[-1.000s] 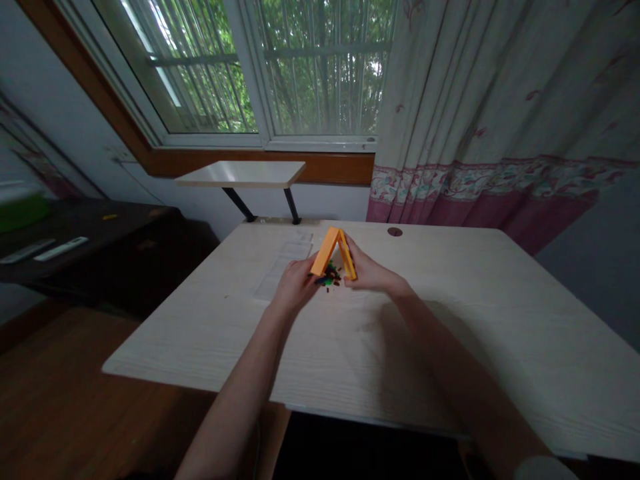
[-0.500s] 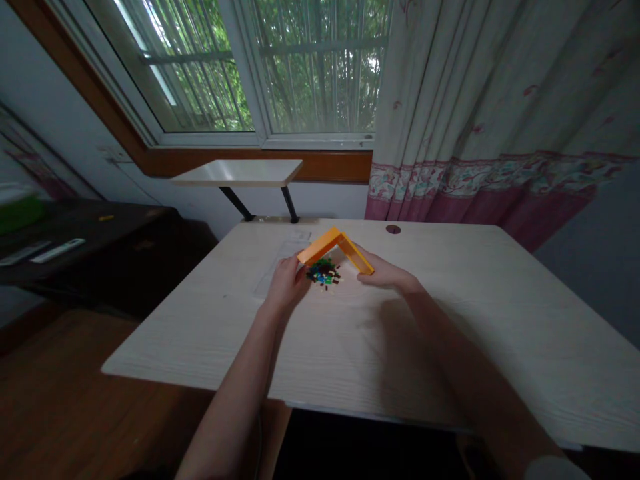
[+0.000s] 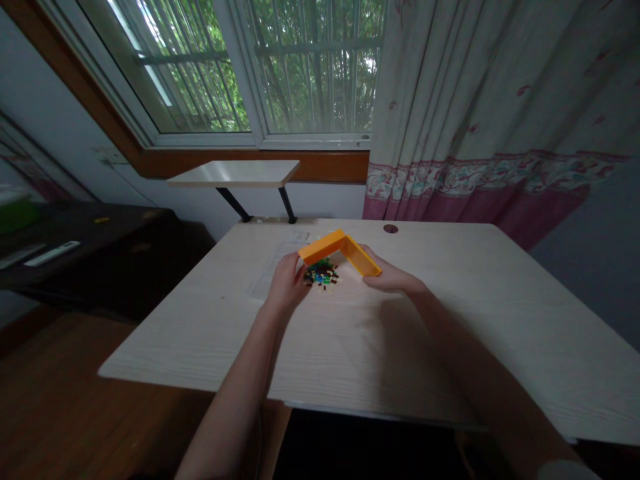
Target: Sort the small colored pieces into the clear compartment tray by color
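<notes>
An orange plastic box (image 3: 323,247), made up of two parts that meet at an angle at the top, is held tilted just above the desk. My left hand (image 3: 289,283) grips its lower left end, and my right hand (image 3: 387,272) is wrapped around its right side. Below and between the two parts lies a heap of small building bricks (image 3: 323,275) in green, blue, dark and pale colours. The box hides the back of the heap. Some fingertips are out of sight behind the box.
A clear plastic tray or lid (image 3: 263,277) lies left of my left hand on the pale wooden desk (image 3: 320,353). A small raised shelf (image 3: 240,172) on black legs stands at the back left. Behind the desk hang curtains (image 3: 450,180). A dark table (image 3: 90,233) stands farther left.
The right part of the orange box has swung slightly to the right and shows more of its inside. My right hand has moved right with it. The heap looks unchanged.
</notes>
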The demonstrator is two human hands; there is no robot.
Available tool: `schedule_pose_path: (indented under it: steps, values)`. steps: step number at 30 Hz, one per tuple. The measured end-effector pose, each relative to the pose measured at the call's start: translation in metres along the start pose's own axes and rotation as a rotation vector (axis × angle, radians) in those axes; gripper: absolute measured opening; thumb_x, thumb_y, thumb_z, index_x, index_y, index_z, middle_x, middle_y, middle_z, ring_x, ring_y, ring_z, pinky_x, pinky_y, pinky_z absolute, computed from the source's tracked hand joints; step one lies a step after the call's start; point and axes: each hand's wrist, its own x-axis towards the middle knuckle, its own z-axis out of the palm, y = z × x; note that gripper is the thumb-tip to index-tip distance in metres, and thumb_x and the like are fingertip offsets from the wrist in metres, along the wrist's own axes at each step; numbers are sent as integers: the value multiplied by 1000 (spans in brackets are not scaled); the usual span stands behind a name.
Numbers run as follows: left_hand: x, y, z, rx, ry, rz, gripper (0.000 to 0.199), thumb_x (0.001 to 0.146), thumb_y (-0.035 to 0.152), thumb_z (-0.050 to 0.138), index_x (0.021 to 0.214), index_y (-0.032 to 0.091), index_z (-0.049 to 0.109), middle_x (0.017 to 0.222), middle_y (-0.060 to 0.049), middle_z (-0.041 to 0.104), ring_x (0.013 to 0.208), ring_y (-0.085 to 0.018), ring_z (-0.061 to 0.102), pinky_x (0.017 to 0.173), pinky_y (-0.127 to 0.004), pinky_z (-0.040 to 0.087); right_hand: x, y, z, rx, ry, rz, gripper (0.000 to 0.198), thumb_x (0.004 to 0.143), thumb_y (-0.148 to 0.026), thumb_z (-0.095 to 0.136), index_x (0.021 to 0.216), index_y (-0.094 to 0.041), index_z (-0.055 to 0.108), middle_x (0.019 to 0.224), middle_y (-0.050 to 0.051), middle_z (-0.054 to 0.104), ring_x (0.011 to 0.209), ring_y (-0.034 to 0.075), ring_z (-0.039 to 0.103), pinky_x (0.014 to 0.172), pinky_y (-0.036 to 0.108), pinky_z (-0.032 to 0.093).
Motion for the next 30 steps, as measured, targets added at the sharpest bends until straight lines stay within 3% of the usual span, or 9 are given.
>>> schedule_pose_path:
  steps: [4, 8, 10, 13, 16, 24, 30]
  values:
    - [-1, 11, 5, -171, 81, -8, 35, 83, 25, 44, 117, 15, 46, 114, -10, 56, 105, -21, 51, 91, -37, 40, 4, -1, -16, 173, 42, 143, 59, 62, -13, 57, 118, -22, 43, 109, 4, 56, 92, 19, 56, 81, 35, 49]
    - [1, 11, 13, -532, 121, -95, 39, 83, 34, 48, 118, 16, 44, 114, -10, 57, 102, -20, 55, 86, -33, 44, 7, 1, -37, 351, 58, 238, 40, 58, -15, 59, 98, -20, 56, 98, 3, 62, 87, 20, 59, 78, 35, 50]
    - [4, 6, 15, -702, 129, -162, 44, 79, 39, 54, 116, 16, 45, 112, -11, 58, 101, -20, 56, 85, -33, 46, 6, 3, -45, 449, 135, 298, 38, 57, -15, 58, 95, -19, 56, 98, 4, 63, 86, 20, 60, 76, 36, 51]
    - [7, -1, 15, -897, 5, -287, 52, 70, 43, 63, 111, 14, 49, 103, -11, 63, 92, -20, 60, 81, -34, 48, 4, 3, -52, 593, 272, 341, 38, 58, -17, 58, 96, -18, 56, 100, 6, 64, 87, 20, 62, 78, 36, 51]
    - [7, -3, 15, -1026, -160, -412, 54, 65, 43, 68, 107, 14, 50, 94, -9, 65, 83, -19, 63, 76, -33, 50, 2, -3, -55, 672, 294, 340, 33, 62, -19, 59, 95, -18, 58, 101, 7, 65, 87, 19, 63, 82, 36, 50]
    - [3, 3, 13, -1124, -224, -490, 52, 63, 42, 70, 102, 21, 42, 93, -5, 65, 82, -17, 63, 74, -34, 51, 3, -11, -56, 692, 230, 314, 39, 65, -29, 66, 102, -19, 60, 104, 7, 65, 92, 20, 62, 83, 36, 50]
    - [-4, 20, 37, -1079, -106, -353, 64, 65, 35, 69, 115, 27, 29, 108, -6, 59, 90, -18, 61, 74, -35, 51, 25, -26, -15, 440, 283, 257, 48, 61, -28, 71, 106, -17, 60, 105, 8, 64, 94, 21, 61, 87, 42, 48]
